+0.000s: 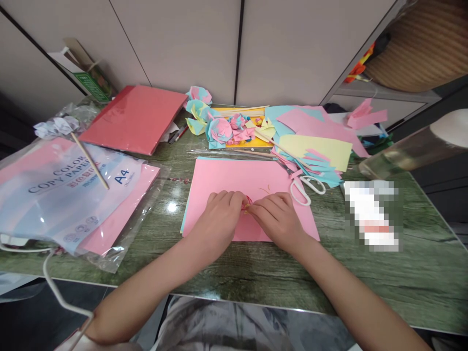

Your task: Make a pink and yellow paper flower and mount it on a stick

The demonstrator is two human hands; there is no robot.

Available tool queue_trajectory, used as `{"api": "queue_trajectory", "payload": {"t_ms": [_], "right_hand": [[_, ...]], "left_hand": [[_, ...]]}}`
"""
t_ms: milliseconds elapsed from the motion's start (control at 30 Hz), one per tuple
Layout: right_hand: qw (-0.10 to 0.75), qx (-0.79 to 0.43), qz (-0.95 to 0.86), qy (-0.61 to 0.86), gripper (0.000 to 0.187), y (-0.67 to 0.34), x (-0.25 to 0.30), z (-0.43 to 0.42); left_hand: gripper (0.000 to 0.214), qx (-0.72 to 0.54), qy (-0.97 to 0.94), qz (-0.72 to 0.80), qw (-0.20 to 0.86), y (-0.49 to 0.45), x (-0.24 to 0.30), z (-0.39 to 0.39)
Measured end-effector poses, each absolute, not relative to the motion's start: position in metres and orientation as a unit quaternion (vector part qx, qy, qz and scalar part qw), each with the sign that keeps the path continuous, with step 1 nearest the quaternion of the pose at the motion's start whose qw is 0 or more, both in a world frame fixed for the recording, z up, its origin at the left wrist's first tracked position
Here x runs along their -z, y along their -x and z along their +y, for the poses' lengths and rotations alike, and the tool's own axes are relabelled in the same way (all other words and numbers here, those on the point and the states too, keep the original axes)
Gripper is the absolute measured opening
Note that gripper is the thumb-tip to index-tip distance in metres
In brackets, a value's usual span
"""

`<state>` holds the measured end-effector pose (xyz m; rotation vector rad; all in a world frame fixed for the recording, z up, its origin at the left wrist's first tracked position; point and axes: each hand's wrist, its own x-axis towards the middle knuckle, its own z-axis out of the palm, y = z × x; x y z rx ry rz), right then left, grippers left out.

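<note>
My left hand (221, 217) and my right hand (278, 218) meet over a stack of pink paper (215, 175). Between their pinched fingertips is a small red and yellow thing (249, 200), thin like thread or wire; the fingers hide most of it. Both hands are closed on it. Just beyond the right hand, a few thin golden strands (265, 188) lie on the pink sheet. White-handled scissors (300, 191) rest at the stack's right edge. Light blue sheets show under the stack's left side.
A plastic-wrapped pack of colour paper (84, 185) with a stick across it lies left, beside a red folder (135, 117). Folded paper flowers (219, 130), cut strips (318, 165) and pastel sheets (303, 122) spread along the back. A clear bottle (405, 148) stands right.
</note>
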<state>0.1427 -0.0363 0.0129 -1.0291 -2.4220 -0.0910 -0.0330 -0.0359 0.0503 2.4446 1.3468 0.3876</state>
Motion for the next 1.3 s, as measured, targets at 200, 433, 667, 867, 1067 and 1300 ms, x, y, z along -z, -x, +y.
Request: {"api": "queue_trajectory", "payload": {"t_ms": [200, 433, 667, 867, 1067, 1300], "right_hand": [[0.254, 0.042, -0.890, 0.377, 0.015, -0.1407, -0.0118, -0.0366], [0.254, 0.036, -0.888, 0.381, 0.014, -0.1399, -0.0086, -0.0361], [0.263, 0.036, -0.878, 0.399, 0.014, -0.1396, -0.0050, -0.0344], [0.260, 0.035, -0.874, 0.409, 0.015, -0.1401, -0.0060, -0.0338], [0.254, 0.053, -0.875, 0.409, 0.013, -0.1410, -0.0077, -0.0333], [0.258, 0.074, -0.872, 0.409, 0.011, -0.1426, -0.0079, -0.0321]], "left_hand": [[0.016, -0.121, -0.854, 0.482, 0.153, 0.0314, -0.0503, -0.0370], [0.014, -0.110, -0.857, 0.487, 0.128, 0.0297, -0.0469, -0.0364], [0.014, -0.075, -0.866, 0.488, 0.080, 0.0262, -0.0477, -0.0376], [0.013, -0.122, -0.854, 0.489, 0.127, 0.0269, -0.0486, -0.0356], [0.010, -0.143, -0.851, 0.477, 0.164, 0.0284, -0.0494, -0.0315], [0.010, -0.156, -0.841, 0.492, 0.164, 0.0280, -0.0457, -0.0294]]}}
